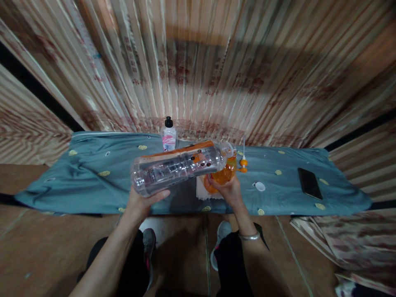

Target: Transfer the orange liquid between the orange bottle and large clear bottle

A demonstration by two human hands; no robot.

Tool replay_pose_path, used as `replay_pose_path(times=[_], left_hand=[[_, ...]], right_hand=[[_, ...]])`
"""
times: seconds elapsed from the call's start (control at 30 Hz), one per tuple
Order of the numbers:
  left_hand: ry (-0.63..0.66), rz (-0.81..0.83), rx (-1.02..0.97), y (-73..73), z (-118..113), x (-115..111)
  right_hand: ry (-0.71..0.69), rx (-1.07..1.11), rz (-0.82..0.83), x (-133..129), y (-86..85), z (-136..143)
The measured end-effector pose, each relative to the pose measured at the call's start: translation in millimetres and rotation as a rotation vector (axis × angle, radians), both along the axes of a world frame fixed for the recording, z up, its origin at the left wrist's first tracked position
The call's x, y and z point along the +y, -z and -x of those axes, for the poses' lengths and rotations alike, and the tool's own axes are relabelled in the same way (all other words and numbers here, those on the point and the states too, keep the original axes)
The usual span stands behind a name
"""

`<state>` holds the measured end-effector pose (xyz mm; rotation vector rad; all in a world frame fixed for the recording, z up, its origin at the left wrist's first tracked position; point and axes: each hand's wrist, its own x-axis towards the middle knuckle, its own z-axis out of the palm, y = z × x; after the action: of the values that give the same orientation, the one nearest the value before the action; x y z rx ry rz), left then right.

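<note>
My left hand (144,202) is closed round the lower end of a large clear plastic bottle (176,167) with an orange label. The bottle lies tilted nearly on its side, its neck pointing right, over the top of an orange translucent bottle (225,171). My right hand (230,189) grips this orange bottle, which stands over a white paper (202,192). Whether the two mouths touch cannot be made out. Just right of the orange bottle lies an orange pump head (243,164) with a thin clear tube.
A small bottle with a black cap and pink label (169,136) stands at the back of the blue-green cloth-covered table (93,173). A black phone (309,183) lies toward the right end. Behind hangs a pleated patterned curtain (198,74); dark frame bars flank it.
</note>
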<state>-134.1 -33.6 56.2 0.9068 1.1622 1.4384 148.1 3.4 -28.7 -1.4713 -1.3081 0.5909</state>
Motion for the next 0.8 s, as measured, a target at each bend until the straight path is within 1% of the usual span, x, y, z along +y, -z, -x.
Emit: replay_pose_path(times=[0.1, 0.2, 0.3, 0.43, 0.6, 0.8], left_hand=[[-0.017, 0.014, -0.009, -2.8, -1, -2], [-0.025, 0.029, -0.021, -7.7, -4, -5], [-0.034, 0.038, -0.043, -9.5, -6, -10], [-0.045, 0.033, -0.051, -5.6, -7, -14], [-0.035, 0.047, -0.011, 0.2, -4, -17], [-0.052, 0.034, -0.04, -0.9, -6, -16]], right_hand=[[0.007, 0.042, 0.004, 0, -0.5, 0], [0.037, 0.018, 0.035, 1, -1.0, 0], [0.03, -0.001, 0.036, 3, -1.4, -1], [-0.007, 0.003, 0.016, 3, -1.9, -2], [-0.044, 0.032, 0.028, 1, -1.1, -4], [-0.081, 0.13, 0.01, 1, -2.7, 0]])
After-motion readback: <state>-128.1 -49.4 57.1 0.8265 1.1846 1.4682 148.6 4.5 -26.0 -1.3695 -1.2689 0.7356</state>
